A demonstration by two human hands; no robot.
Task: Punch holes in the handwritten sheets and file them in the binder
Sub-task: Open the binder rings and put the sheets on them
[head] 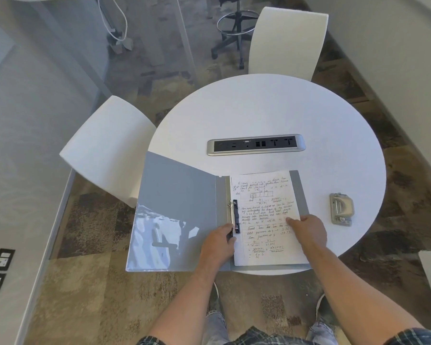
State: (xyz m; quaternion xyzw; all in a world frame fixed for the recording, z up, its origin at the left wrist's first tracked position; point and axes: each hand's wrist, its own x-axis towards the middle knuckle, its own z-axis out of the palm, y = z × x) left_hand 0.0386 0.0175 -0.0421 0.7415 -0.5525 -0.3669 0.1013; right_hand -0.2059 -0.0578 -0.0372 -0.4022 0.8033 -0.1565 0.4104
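sheets [264, 215]: light, floppy paper; steady it flat near the edge.
binder [177, 210]: stiff cover, lying open.
left hand [218, 241]: fingers pinching the ring mechanism [235, 216].
right hand [309, 229]: flat, pressing the page.
hole punch [341, 209]: untouched, apart.

Far half of the table open, near half taken

The bare table [271, 108] lies open beyond the socket strip [256, 144]; the open binder [177, 210] fills the near edge, with the hole punch [341, 209] well apart at its right.
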